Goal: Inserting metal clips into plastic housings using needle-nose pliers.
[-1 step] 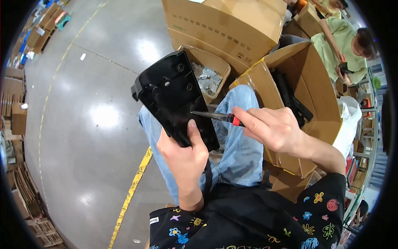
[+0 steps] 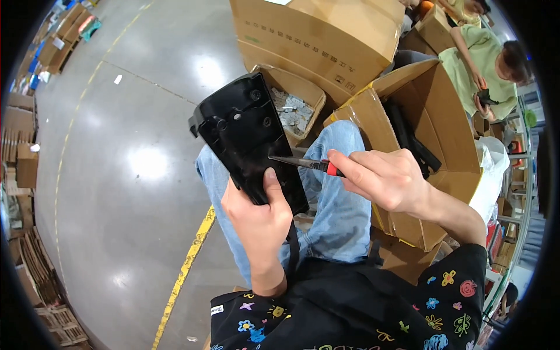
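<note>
My left hand [image 2: 256, 219] grips the lower end of a long black plastic housing [image 2: 248, 137], thumb on its inner face and fingers underneath. The housing is tilted over my lap, its hollow side with round bosses facing up. In my closed right hand [image 2: 388, 178] is a pair of needle-nose pliers [image 2: 300, 163] with red and black handles. Their pointed tip lies over the middle of the housing, close to my left thumb. Whether the tip touches the plastic or holds anything small, I cannot tell.
Beyond the housing stands a bin [image 2: 315, 96] of small grey metal pieces. An open carton [image 2: 449, 128] at my right holds black plastic parts. A large carton [image 2: 326, 41] stands behind. A co-worker [image 2: 481, 70] sits at far right. Yellow tape [image 2: 186, 271] marks the floor.
The far end of the black plastic housing has tilted very slightly. My hands and the pliers are almost unmoved.
</note>
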The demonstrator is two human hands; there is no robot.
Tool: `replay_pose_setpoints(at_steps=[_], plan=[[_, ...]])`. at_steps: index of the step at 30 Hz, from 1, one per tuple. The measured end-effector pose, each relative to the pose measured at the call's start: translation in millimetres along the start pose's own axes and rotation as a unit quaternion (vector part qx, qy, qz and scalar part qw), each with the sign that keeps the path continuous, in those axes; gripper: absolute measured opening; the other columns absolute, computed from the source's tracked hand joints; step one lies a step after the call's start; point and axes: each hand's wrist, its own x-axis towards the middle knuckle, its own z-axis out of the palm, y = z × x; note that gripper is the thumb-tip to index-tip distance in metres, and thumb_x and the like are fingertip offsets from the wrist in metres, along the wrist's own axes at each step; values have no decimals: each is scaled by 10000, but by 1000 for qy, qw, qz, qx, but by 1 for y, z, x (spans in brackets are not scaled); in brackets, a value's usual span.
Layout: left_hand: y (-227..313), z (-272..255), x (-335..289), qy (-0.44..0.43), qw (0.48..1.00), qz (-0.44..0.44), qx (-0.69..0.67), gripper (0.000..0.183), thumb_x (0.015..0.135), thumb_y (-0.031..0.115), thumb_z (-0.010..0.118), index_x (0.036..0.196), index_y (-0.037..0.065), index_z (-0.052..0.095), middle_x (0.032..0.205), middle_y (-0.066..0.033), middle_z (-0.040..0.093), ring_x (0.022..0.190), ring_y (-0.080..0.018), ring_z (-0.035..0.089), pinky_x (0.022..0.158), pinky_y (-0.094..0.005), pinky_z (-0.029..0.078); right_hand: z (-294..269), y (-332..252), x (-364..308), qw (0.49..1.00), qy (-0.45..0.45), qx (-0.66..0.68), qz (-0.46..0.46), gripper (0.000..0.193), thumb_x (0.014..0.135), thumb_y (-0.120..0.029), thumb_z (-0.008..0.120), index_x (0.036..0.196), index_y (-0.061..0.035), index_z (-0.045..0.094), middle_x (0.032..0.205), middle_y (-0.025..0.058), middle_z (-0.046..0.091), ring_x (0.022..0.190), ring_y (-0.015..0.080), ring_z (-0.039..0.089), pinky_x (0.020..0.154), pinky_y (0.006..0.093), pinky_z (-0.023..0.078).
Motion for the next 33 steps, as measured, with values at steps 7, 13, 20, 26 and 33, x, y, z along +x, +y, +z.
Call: replay_pose_setpoints(at_steps=[7,13,20,26,33], plan=[[-26,-26,20,268,898,-177,-301,307,857,49,607,1122,-79,520,1051,-171,595,823,-247,618,803,-346,515,9,-8,-17,866,68,320,379,254,773,-103,700,970,-25,561,651,44,557,569,106,564,490,249,435],[-48,22,8,-99,779,55,-616,532,834,96,586,1341,81,424,1350,-121,445,1256,-294,400,1079,-490,239,39,-18,-6,650,313,583,374,318,929,-82,473,1191,-2,311,986,110,505,751,134,534,688,275,465],[-14,48,-3,-259,522,-292,-758,663,888,463,497,1350,6,366,1294,-208,477,1156,-365,509,858,-612,470,18,-9,19,622,350,633,300,275,915,-98,431,1161,-29,329,1177,173,448,908,147,445,822,295,380],[-50,48,0,-290,569,-332,-694,613,869,364,494,1341,4,338,1233,-198,504,1074,-297,567,904,-441,487,34,-24,12,746,216,573,263,270,909,-99,502,1131,-30,364,1028,43,434,821,75,419,727,205,412],[-41,42,8,-223,750,-208,-588,786,648,182,517,1369,5,261,1282,-254,441,1089,-392,535,947,-453,457,25,-43,-12,716,182,626,252,243,856,-76,562,1067,-23,453,976,52,423,751,79,422,700,244,373]])
